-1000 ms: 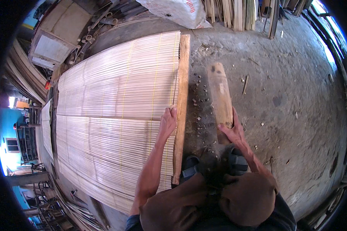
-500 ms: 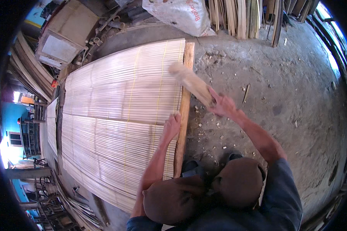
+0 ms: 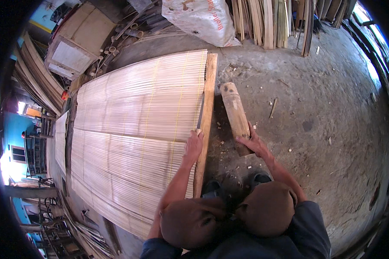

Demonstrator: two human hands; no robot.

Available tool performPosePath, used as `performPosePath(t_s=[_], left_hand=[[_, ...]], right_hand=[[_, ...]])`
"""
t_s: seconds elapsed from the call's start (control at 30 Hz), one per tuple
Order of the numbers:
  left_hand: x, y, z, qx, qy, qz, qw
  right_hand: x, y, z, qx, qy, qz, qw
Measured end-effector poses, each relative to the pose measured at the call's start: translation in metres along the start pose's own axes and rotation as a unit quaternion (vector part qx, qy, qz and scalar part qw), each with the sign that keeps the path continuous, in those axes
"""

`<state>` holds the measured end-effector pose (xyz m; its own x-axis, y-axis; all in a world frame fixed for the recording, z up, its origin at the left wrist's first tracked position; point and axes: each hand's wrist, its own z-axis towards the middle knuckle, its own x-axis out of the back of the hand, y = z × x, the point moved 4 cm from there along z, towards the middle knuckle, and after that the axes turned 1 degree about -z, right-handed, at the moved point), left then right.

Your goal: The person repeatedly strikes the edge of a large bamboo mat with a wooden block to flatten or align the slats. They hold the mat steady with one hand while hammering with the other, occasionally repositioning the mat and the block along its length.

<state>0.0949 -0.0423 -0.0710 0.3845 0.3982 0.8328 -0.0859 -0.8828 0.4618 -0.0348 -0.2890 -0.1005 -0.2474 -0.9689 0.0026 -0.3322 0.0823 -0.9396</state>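
A wide mat of pale slats [image 3: 134, 108], tied with yellow cords, lies in front of me and to the left. Under its right edge runs a wooden beam [image 3: 209, 95]. My left hand [image 3: 194, 144] is closed at this edge on a knife, whose dark narrow blade [image 3: 200, 113] points away from me along the slat ends. The knife's handle is mostly hidden in my fingers. To the right of the beam, my right hand [image 3: 254, 141] grips the near end of a thick bamboo piece [image 3: 234, 105], tilted over the floor and apart from the blade.
Small offcuts [image 3: 246, 162] litter the concrete floor [image 3: 315, 142] beside the beam. A white sack [image 3: 199, 21] and upright bundles of slats [image 3: 268, 21] stand at the back. A wooden cabinet [image 3: 82, 36] is at far left. My knees [image 3: 268, 207] are close below my hands.
My right hand has swung the bamboo piece rightward and toward me, away from the mat's edge. My left hand stays at the edge, and the blade now shows.
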Motion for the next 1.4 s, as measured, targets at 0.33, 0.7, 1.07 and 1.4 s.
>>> performPosePath(t_s=[0.33,0.7,1.07,1.4], left_hand=[[-0.02,-0.02,0.013,-0.014,-0.044,-0.101,0.994],[-0.023,-0.011,0.006,-0.04,-0.017,-0.092,0.995],[-0.019,-0.006,-0.008,0.04,-0.016,0.028,0.999],[0.004,-0.008,-0.016,0.051,-0.064,-0.141,0.987]], right_hand=[[0.027,-0.131,0.001,0.177,0.13,-0.208,0.953],[0.019,-0.038,0.077,0.122,-0.021,-0.518,0.846],[0.005,0.004,-0.014,0.076,0.0,-0.002,0.997],[-0.008,0.017,-0.021,-0.065,0.004,0.105,0.992]])
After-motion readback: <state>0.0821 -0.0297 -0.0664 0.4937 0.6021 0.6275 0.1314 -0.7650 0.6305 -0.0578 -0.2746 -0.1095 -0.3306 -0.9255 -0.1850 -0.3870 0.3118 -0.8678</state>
